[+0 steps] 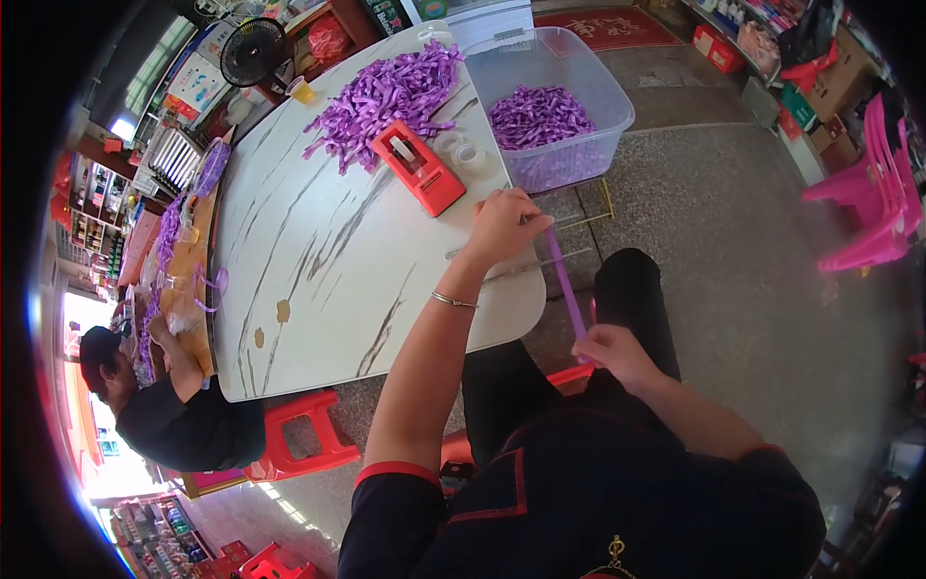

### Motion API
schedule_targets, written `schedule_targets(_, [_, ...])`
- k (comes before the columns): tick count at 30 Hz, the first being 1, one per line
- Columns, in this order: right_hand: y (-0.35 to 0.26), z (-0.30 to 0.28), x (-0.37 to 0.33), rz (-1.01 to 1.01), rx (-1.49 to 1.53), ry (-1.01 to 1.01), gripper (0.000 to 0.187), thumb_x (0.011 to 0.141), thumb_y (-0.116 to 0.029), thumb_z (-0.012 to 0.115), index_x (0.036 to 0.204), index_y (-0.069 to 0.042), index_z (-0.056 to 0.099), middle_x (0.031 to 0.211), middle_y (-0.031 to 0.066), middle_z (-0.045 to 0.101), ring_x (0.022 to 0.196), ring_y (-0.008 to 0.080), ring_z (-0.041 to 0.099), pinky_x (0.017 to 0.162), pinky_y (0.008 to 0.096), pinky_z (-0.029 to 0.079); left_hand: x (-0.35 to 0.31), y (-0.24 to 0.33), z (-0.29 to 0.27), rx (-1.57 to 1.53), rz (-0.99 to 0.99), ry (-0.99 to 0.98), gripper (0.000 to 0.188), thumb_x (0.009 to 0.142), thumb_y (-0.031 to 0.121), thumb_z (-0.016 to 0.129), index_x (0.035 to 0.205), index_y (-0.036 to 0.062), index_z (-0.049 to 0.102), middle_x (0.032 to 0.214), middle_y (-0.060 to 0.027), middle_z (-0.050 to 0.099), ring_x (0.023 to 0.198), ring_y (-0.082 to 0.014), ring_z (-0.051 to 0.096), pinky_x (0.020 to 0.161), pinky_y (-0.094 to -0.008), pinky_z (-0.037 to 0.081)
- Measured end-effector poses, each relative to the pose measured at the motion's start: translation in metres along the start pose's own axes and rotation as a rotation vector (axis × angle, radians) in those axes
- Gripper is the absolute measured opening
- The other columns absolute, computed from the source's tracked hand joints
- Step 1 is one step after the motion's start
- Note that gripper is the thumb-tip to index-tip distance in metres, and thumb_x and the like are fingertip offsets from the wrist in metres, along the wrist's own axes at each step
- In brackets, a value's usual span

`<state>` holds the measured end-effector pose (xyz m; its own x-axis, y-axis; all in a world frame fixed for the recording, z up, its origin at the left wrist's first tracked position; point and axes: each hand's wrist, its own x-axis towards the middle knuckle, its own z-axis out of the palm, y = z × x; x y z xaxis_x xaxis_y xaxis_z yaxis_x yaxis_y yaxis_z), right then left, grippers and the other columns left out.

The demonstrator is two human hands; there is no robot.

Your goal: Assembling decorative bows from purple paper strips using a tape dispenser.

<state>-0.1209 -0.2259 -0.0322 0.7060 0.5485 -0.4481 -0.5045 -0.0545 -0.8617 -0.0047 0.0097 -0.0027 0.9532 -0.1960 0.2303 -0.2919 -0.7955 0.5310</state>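
A narrow purple ribbon (567,285) runs taut between my two hands, past the table's right corner. My left hand (506,227), at the table edge, is closed with its upper end pinched between the fingers. Lower and to the right, over my lap, my right hand (617,357) pinches the other end. Just beyond my left hand a red tape dispenser (439,188) stands on the white marbled table (299,318). Clear tape rolls (470,159) lie beside it. A large heap of purple ribbon pieces (386,101) covers the table's far part.
A clear plastic bin (569,169) with purple ribbon pieces stands off the table's far right corner. At the left, another person (178,415) sits at a second table with purple ribbons. A black fan (253,51), a yellow cup (302,92), red stools (304,429) and pink chairs (873,193) are around.
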Motion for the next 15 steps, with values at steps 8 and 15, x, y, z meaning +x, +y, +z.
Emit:
schedule_targets(8, [-0.0002,0.0057,-0.0092,0.046,0.045,0.039,0.014,0.085,-0.015,0.058,0.079,-0.002,0.055,0.071,0.0081,0.062,0.060,0.0088,0.056,0.052,0.0182,0.040,0.0009,-0.0032,0.0030,-0.119,-0.123,-0.074,0.017,0.071,0.028,0.067,0.071,0.0115,0.068,0.082,-0.0017,0.058,0.088,-0.0241,0.051,0.078,-0.0409,0.033])
schedule_targets(15, [0.0013,0.0081,-0.0090,0.016,0.040,0.069,0.012,0.082,-0.011,0.061,0.080,0.000,0.056,0.071,0.0083,0.061,0.060,0.0103,0.057,0.055,0.0199,0.043,0.0001,-0.0029,0.0027,-0.095,-0.115,-0.058,0.016,0.071,0.029,0.067,0.070,0.0129,0.068,0.082,-0.0014,0.059,0.088,-0.0241,0.051,0.079,-0.0411,0.032])
